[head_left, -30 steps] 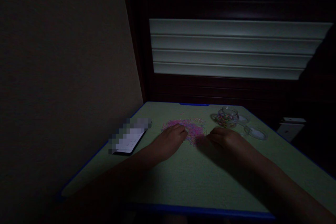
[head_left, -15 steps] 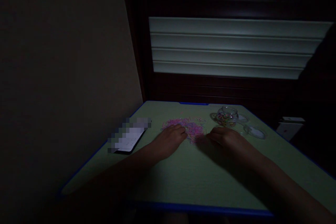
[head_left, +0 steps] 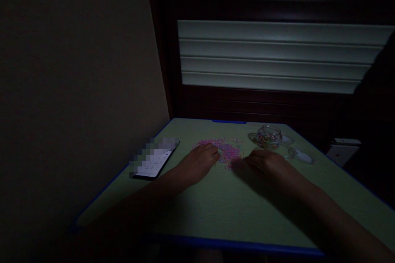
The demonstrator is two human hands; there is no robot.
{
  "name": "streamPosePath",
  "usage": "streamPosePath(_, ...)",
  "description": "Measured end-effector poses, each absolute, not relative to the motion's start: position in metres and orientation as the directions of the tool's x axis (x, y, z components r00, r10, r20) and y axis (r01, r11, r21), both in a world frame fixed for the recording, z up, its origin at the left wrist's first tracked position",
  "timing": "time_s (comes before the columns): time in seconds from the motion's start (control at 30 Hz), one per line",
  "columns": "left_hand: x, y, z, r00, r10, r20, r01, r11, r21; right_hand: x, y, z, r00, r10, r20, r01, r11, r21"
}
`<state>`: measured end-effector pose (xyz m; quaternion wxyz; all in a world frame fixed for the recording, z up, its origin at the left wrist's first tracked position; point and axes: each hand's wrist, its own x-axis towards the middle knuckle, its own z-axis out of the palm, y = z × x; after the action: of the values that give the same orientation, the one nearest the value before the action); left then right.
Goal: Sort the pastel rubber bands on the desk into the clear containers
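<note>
A loose pile of small thin loops that look like rubber bands (head_left: pixel 231 152), mostly pink and purple, lies on the pale green table (head_left: pixel 216 209). My left hand (head_left: pixel 202 160) rests at the pile's left side with its fingers bent and pressed together. On the other side, my right hand (head_left: pixel 262 161) is pinched beside the right edge of the pile. Whatever sits between the fingertips of either hand is too dark and small to make out. Behind my right hand stands a round clear jar (head_left: pixel 269 136) holding multicoloured loops.
A phone (head_left: pixel 154 164) with a lit screen lies at the left. Right of the jar is a clear round lid (head_left: pixel 304 157). The table has a blue rim (head_left: pixel 234 244). A slatted panel (head_left: pixel 271 57) rises behind; a white box (head_left: pixel 343 150) stands beyond the right edge.
The whole view has shifted slightly, so everything sits a little farther right. Both hands keep nearly the same place and pose at the pile.
</note>
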<state>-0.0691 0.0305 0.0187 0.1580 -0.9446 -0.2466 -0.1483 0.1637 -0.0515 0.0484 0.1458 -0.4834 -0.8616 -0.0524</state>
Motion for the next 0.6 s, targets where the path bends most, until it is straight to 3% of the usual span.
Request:
streamPosePath(0.23, -0.067, 0.028, 0.021, 0.831, 0.430, 0.351, 0.524, -0.819, -0.236, 0.163, -0.052, 0.049, -0.496, 0.811, 0.311, 0.841, 0.538, -0.061)
streamPosePath(0.6, -0.061, 0.019, 0.021, 0.844, 0.323, 0.429, 0.440, -0.873, -0.211, 0.163, -0.048, 0.042, -0.500, 0.761, 0.413, 0.825, 0.564, -0.041)
